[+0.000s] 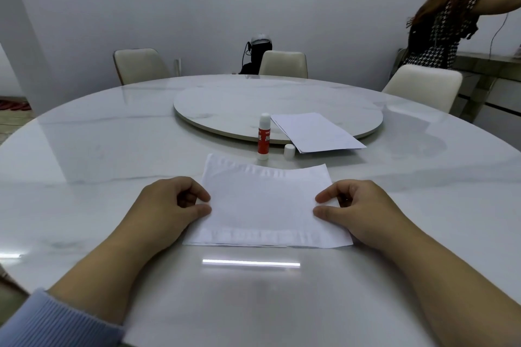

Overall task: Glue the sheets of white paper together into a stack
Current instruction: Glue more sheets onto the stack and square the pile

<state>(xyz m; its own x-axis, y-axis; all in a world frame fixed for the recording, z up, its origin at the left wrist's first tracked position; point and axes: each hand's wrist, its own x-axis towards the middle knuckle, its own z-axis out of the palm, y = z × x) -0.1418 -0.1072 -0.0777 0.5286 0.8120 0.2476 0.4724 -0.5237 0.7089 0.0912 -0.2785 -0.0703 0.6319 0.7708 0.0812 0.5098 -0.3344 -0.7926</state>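
Glued stack [265, 205] flat on counter [112, 149] between left hand [172, 205] and right hand [358, 208]. Fingers curled, pinching side edges. Light, limp, crease-prone, possibly tacky; best taken at opposite edges.

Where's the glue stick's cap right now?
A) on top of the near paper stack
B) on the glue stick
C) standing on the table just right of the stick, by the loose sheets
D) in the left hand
C: the white cap stands on the table beside the uncapped, upright glue stick, at the near corner of the loose sheets, while the left hand and right hand are at the edges of the near stack.
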